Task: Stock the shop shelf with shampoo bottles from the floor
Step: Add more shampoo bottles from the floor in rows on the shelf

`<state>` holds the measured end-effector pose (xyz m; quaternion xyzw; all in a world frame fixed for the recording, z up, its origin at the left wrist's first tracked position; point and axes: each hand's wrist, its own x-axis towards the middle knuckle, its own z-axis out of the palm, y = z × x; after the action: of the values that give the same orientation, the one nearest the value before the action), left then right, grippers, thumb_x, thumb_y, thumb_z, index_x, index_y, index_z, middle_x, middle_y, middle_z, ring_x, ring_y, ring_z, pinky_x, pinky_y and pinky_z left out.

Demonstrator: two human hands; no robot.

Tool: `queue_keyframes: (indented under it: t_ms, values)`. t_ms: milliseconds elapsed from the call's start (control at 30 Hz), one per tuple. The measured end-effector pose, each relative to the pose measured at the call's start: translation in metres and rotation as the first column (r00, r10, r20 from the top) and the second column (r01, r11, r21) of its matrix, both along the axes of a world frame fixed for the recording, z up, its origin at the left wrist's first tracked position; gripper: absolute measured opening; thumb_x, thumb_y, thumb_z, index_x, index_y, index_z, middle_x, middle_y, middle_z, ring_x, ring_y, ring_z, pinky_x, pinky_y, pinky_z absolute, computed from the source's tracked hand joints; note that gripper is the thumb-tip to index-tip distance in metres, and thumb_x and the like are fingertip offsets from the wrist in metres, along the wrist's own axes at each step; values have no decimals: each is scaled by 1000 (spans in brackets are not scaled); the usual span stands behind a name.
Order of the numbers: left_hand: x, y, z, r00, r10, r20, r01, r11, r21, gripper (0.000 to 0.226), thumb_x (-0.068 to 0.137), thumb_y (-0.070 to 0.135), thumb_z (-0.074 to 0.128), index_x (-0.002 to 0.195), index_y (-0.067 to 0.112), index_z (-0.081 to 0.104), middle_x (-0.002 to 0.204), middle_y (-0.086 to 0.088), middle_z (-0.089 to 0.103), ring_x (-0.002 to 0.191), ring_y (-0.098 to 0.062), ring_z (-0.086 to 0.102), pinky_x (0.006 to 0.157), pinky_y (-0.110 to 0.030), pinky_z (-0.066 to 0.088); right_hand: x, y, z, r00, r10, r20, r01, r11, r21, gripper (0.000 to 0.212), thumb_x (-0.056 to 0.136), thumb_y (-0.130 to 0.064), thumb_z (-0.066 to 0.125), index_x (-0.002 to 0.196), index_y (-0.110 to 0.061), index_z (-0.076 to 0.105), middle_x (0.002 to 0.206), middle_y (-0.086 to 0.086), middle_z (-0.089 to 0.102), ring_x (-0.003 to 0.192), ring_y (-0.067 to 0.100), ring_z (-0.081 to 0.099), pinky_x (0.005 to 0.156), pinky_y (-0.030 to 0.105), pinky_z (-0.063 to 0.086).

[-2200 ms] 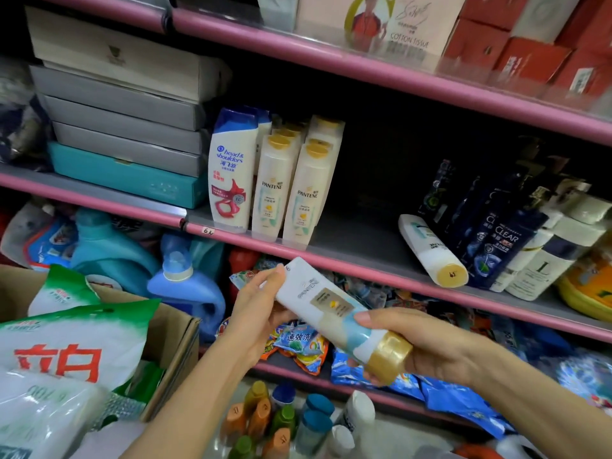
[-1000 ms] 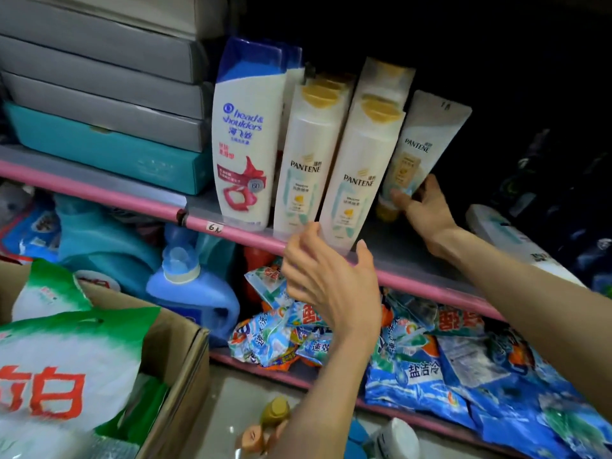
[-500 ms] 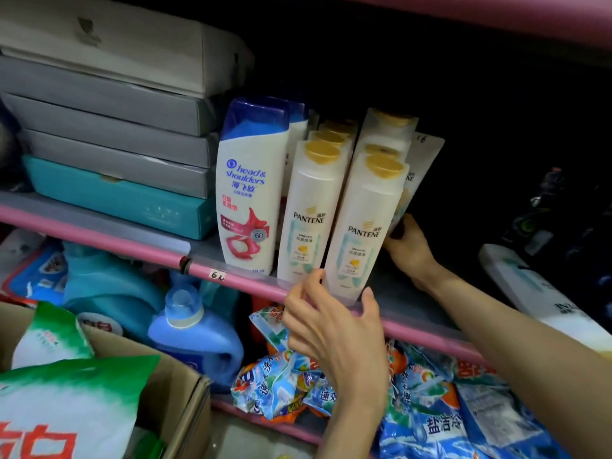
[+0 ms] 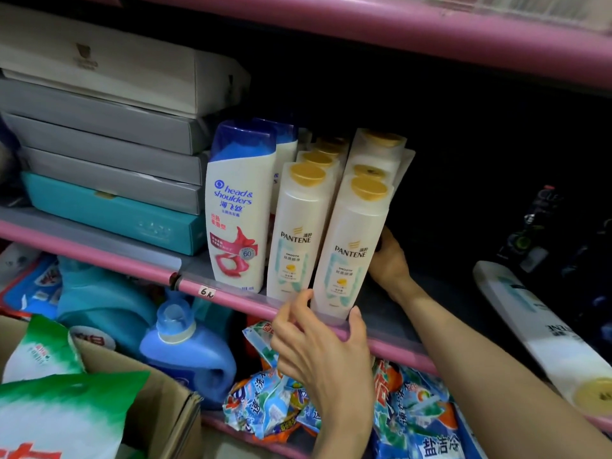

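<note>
Head view: my left hand [image 4: 326, 352] sits low centre of the frame at the pink shelf [image 4: 109, 256] edge, fingers curled round the base of the front Pantene bottle [image 4: 351, 246], steadying it. My right hand [image 4: 389, 260] reaches in just right of centre, behind that bottle, near the tube [image 4: 405, 164] that peeks out behind the gold caps. Its fingers are hidden by the bottle, so whether they grip or have let go, I cannot tell.

Risks as I judge them: the front bottle leans right and stands right at the lip of the shelf — pull my left hand off carelessly and it could tip forward onto the packets [image 4: 271, 402] below. The Pantene rows are packed tight, so a shove from my right hand may domino them into the Head & Shoulders bottle [image 4: 238, 220]. The tube looks wedged — it might slide down.

One bottle lying flat [image 4: 543, 329] at right of the frame still needs standing up.
</note>
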<state>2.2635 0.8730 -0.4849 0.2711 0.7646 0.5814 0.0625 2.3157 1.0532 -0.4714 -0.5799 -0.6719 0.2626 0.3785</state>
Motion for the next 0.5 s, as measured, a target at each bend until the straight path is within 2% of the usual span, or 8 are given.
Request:
queue_keyframes:
  t_ms: [67,167,400,500]
  values:
    - [0,0,0,1000,0,-3,0,1000,4,65,64,39,79,119,21,50,121,-2,38,107,-16,28,85,-40,31,0,0,0,1000,18,25,-18,1000,-12,49,85,-38,63,130,-29,47,125,5,62,112,28,60,92,46,52]
    - [0,1,1,1000,2,-6,-2,1000,6,65,64,38,80,119,21,50,121,-3,39,106,-16,28,85,-41,31,1,1,-1,998,41,42,-41,999,-8,49,85,-37,63,131,-30,47,126,4,62,113,28,60,93,47,51]
    - [-1,0,0,1000,-4,-10,4,1000,6,64,65,39,79,119,21,50,119,-2,38,106,-17,29,82,-36,26,2,1,-3,994,80,70,-80,997,-3,51,86,-39,62,133,-34,45,129,0,60,115,27,58,94,46,51]
    - [-2,0,0,1000,-9,-12,9,1000,6,64,65,39,79,119,21,50,118,-2,37,107,-17,29,83,-35,25,3,2,-3,995,75,73,-74,997,-13,53,83,-40,65,132,-35,44,127,1,62,114,27,59,92,41,51]
